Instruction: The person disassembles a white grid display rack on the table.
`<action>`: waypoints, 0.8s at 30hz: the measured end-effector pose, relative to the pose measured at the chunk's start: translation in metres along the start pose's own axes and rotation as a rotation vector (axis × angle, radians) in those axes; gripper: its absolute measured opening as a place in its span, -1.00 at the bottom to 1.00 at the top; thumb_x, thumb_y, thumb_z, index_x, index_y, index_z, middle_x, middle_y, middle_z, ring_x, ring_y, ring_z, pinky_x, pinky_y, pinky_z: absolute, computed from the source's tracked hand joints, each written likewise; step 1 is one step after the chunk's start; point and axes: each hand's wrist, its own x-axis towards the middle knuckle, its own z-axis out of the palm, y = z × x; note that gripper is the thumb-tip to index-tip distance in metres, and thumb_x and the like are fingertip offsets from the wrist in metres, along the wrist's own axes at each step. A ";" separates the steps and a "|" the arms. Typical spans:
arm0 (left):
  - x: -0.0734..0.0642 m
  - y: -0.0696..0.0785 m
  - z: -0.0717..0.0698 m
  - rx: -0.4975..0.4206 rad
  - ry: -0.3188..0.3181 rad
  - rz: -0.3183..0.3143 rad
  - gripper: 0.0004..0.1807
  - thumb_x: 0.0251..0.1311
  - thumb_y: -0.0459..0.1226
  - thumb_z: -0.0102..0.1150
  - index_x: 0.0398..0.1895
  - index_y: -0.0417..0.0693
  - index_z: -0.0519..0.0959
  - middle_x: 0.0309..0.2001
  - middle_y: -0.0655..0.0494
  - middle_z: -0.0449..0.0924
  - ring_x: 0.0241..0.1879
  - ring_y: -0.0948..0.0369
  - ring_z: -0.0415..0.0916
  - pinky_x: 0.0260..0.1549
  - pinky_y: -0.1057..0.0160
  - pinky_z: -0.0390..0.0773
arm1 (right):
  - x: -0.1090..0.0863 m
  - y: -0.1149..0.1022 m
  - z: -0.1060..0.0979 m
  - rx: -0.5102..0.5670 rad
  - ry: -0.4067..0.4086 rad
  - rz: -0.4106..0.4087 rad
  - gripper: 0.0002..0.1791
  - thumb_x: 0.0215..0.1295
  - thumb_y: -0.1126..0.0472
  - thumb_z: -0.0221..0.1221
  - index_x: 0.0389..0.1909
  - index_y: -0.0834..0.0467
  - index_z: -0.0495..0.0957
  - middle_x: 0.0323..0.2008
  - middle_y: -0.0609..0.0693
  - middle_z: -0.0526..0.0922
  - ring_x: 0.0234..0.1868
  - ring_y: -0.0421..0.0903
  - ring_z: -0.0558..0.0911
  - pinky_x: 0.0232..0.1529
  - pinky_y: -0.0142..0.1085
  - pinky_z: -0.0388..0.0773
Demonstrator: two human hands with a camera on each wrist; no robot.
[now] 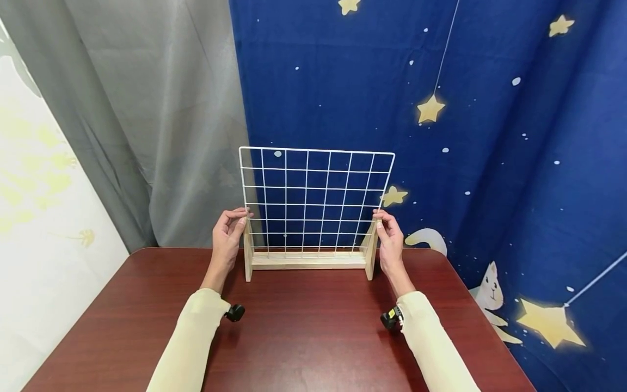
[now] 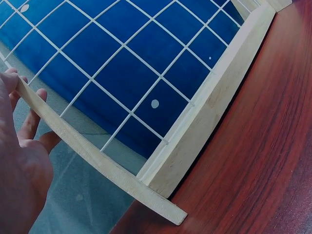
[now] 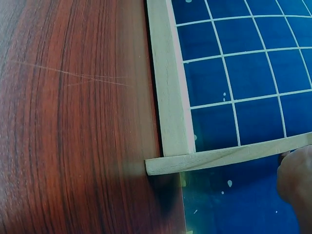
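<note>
A white wire grid panel [image 1: 305,204] stands upright at the back of the table in a pale wooden stand. The stand has a crossbar [image 1: 308,262] along the bottom and a side upright at each end. At the left, my left hand [image 1: 227,237] pinches the top of the left upright [image 2: 92,148], where it meets the grid's edge. My right hand [image 1: 390,239] holds the right upright [image 3: 229,157] at the same height, its thumb toward me. In the right wrist view, only part of that hand shows, at the right edge.
The stand is on a dark red wooden table [image 1: 313,326], near its far edge. Behind hang a grey curtain [image 1: 196,109] and a blue curtain [image 1: 343,81] with stars. Small black wrist cameras [image 1: 235,312] stick out from both cream sleeves [image 1: 188,337].
</note>
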 end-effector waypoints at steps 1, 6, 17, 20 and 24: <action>0.000 0.000 0.000 -0.006 0.005 -0.001 -0.71 0.48 -0.49 0.13 0.09 -0.64 0.43 0.18 -0.18 0.63 0.10 0.17 0.75 0.21 0.39 0.64 | 0.000 0.000 0.001 -0.002 -0.003 0.004 -0.72 0.54 0.56 -0.03 0.15 0.66 0.40 0.30 0.51 0.47 0.40 -0.12 0.52 0.46 -0.42 0.41; -0.001 0.002 -0.001 -0.010 0.026 -0.014 -0.69 0.49 -0.48 0.14 0.10 -0.65 0.41 0.16 -0.09 0.63 0.09 0.13 0.74 0.22 0.37 0.64 | -0.001 0.002 0.005 -0.012 -0.002 0.021 -0.72 0.54 0.55 -0.02 0.16 0.62 0.42 0.27 0.32 0.57 0.40 -0.13 0.52 0.46 -0.41 0.41; -0.006 0.005 0.006 0.013 -0.007 -0.019 -0.69 0.51 -0.47 0.11 0.11 -0.64 0.38 0.19 -0.10 0.59 0.14 0.08 0.71 0.22 0.39 0.63 | -0.001 -0.005 -0.002 -0.035 0.020 0.048 -0.71 0.58 0.51 -0.02 0.18 0.61 0.42 0.32 0.39 0.52 0.44 -0.12 0.49 0.45 -0.47 0.39; -0.010 0.009 0.007 0.013 -0.004 -0.042 -0.70 0.51 -0.47 0.11 0.11 -0.62 0.39 0.20 -0.08 0.59 0.15 0.09 0.71 0.23 0.39 0.63 | -0.004 -0.008 -0.003 -0.033 0.029 0.060 -0.71 0.58 0.52 -0.02 0.18 0.61 0.43 0.30 0.32 0.56 0.48 -0.07 0.47 0.46 -0.48 0.39; -0.018 0.019 0.002 0.029 0.007 -0.041 -0.71 0.51 -0.48 0.11 0.09 -0.62 0.40 0.19 -0.09 0.59 0.14 0.08 0.71 0.23 0.39 0.63 | -0.007 -0.008 0.001 -0.013 0.008 0.077 -0.70 0.59 0.49 -0.01 0.19 0.61 0.42 0.33 0.36 0.54 0.56 0.02 0.40 0.47 -0.48 0.39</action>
